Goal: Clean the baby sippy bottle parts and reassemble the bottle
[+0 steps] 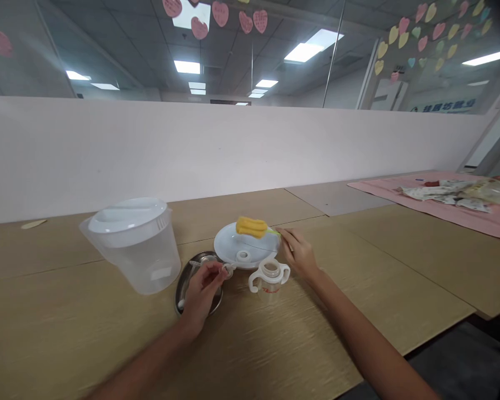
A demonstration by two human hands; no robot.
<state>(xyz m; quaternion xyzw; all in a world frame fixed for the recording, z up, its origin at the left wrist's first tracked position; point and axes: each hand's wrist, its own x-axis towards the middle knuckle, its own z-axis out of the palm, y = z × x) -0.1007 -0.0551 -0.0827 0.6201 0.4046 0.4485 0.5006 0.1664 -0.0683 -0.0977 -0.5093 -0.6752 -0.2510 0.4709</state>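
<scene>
My right hand (296,249) is closed round the thin yellow-green handle of a bottle brush with a yellow sponge head (251,227). The sponge is held over a white plate (224,240), on which a small white ring (243,255) lies. Between the fingertips of my left hand (204,289) is a small clear piece (229,270), too small to name surely. That hand is above an oval metal tray (179,291) with small parts in it, partly hidden. A clear baby bottle (270,284) with two white handles stands open on the table between my hands.
A large translucent pitcher (144,261) with a white lid stands at the left. Behind it lies a flat pale oval piece (34,224). A pink cloth (487,223) with plastic packaging (489,190) covers the far right. A white wall (216,150) borders the table (91,333).
</scene>
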